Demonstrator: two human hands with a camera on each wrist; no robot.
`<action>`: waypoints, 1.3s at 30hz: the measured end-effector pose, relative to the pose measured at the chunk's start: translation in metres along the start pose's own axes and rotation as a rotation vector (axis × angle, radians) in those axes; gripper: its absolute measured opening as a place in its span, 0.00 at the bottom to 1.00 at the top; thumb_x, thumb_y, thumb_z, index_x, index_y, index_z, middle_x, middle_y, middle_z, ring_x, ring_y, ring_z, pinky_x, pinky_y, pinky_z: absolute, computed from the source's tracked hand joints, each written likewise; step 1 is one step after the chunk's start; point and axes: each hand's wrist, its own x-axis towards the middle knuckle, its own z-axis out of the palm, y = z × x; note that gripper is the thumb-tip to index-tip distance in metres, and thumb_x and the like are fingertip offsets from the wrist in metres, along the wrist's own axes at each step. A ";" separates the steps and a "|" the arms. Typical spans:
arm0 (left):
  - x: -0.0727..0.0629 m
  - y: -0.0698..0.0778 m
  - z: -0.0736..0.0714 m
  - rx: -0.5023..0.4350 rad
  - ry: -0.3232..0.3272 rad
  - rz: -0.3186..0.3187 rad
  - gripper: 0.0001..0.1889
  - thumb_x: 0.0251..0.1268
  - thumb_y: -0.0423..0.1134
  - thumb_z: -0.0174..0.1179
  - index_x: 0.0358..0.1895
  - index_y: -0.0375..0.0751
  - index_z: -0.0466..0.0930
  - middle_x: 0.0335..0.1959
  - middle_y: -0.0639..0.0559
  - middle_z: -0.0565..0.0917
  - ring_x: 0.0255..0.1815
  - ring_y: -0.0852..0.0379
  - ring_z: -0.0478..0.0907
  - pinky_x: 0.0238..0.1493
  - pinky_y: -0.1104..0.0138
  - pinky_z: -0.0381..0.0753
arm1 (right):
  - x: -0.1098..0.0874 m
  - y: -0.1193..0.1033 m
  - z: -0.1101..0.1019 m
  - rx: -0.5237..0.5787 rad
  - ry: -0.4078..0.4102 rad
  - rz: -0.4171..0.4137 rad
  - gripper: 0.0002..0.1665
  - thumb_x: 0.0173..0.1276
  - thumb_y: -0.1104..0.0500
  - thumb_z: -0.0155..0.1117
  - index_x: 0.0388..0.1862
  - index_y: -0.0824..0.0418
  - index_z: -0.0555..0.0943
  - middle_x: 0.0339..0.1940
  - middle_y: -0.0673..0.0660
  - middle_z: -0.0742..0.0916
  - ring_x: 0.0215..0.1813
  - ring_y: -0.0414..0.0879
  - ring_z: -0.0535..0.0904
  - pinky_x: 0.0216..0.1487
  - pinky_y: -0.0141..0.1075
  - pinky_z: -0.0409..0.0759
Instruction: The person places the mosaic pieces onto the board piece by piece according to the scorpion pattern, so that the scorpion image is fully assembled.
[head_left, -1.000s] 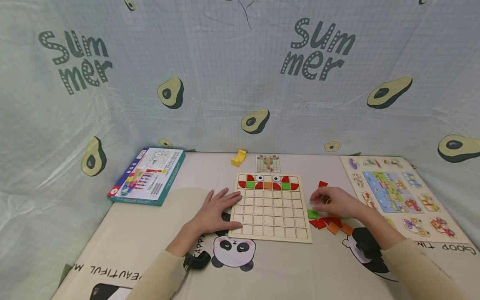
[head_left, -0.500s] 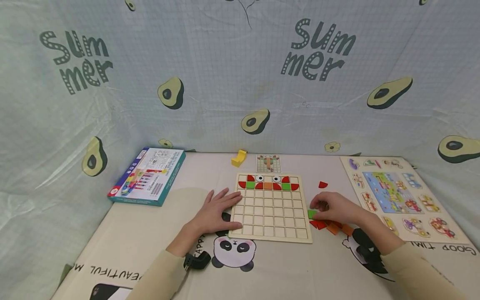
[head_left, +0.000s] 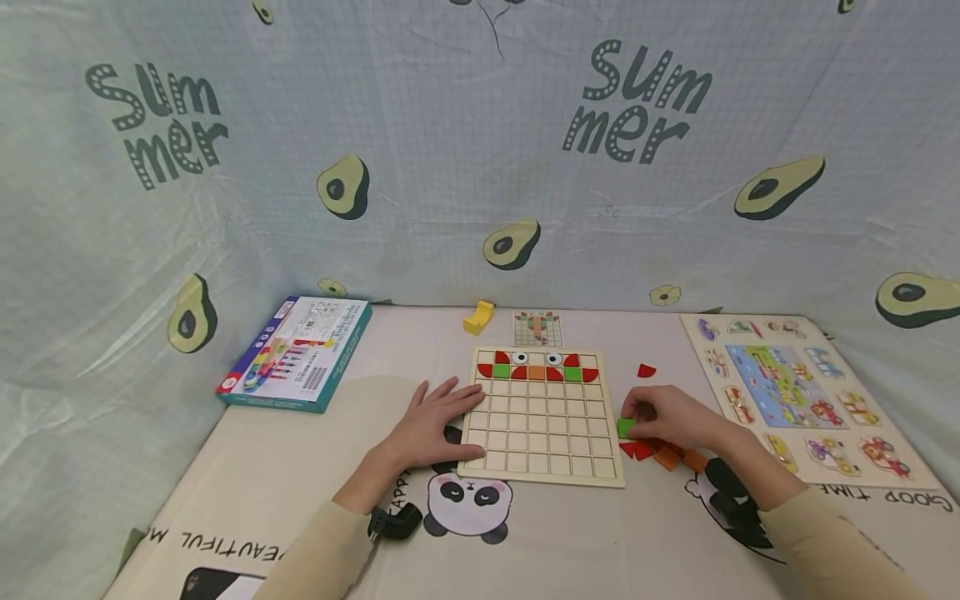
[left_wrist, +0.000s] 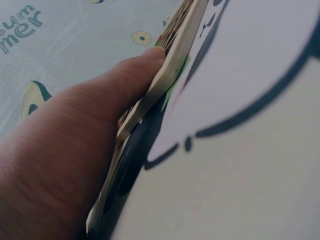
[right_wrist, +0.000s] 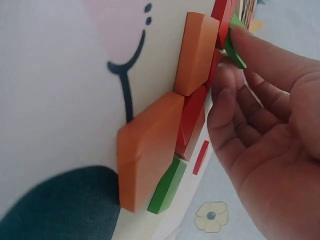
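The wooden grid board [head_left: 536, 426] lies flat at the middle of the table, its top rows partly filled with red, green and orange tiles and two eye tiles. My left hand [head_left: 429, 423] rests along the board's left edge, fingers spread straight and thumb [left_wrist: 142, 60] over the rim. Just right of the board, my right hand [head_left: 670, 415] pinches a green square tile [right_wrist: 234, 49] between thumb and fingers. Below this hand is a small pile of red tiles [head_left: 639, 450] and orange tiles [right_wrist: 150, 150]; the hand hides part of it.
Behind the board lies a pattern card [head_left: 537, 328], with a yellow piece [head_left: 478, 318] to its left. A boxed toy [head_left: 296, 354] sits back left. On the right is a picture puzzle board [head_left: 806, 400]. One red quarter-round tile [head_left: 647, 371] lies apart from the pile.
My right hand has lowered slightly onto the green tile and now pinches it, uncovering the lone red tile behind. The left hand has stayed on the board.
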 end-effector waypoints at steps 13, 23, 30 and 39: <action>-0.001 0.000 -0.001 0.007 0.001 0.007 0.46 0.57 0.68 0.65 0.77 0.52 0.66 0.78 0.57 0.64 0.81 0.46 0.47 0.75 0.40 0.35 | 0.011 -0.001 -0.012 0.036 0.053 -0.067 0.03 0.70 0.62 0.69 0.40 0.57 0.83 0.35 0.49 0.82 0.37 0.47 0.77 0.38 0.34 0.79; -0.001 -0.001 0.000 0.017 0.000 0.011 0.46 0.57 0.68 0.64 0.77 0.52 0.65 0.78 0.57 0.63 0.81 0.47 0.46 0.75 0.40 0.35 | 0.034 -0.022 -0.006 0.168 0.056 -0.071 0.06 0.71 0.61 0.68 0.44 0.62 0.84 0.39 0.53 0.84 0.38 0.49 0.80 0.38 0.35 0.81; 0.000 0.000 0.001 0.013 0.004 0.008 0.46 0.57 0.68 0.65 0.77 0.51 0.66 0.78 0.58 0.64 0.81 0.46 0.47 0.75 0.39 0.36 | 0.057 -0.037 0.002 0.162 0.068 -0.084 0.06 0.70 0.63 0.68 0.44 0.61 0.84 0.38 0.53 0.84 0.39 0.48 0.79 0.42 0.39 0.79; 0.000 -0.001 0.001 0.014 0.002 0.004 0.46 0.57 0.68 0.65 0.77 0.52 0.65 0.78 0.58 0.63 0.81 0.47 0.46 0.75 0.40 0.35 | 0.093 -0.050 0.018 0.160 0.062 -0.124 0.05 0.69 0.63 0.69 0.43 0.61 0.85 0.38 0.52 0.85 0.38 0.47 0.78 0.44 0.39 0.78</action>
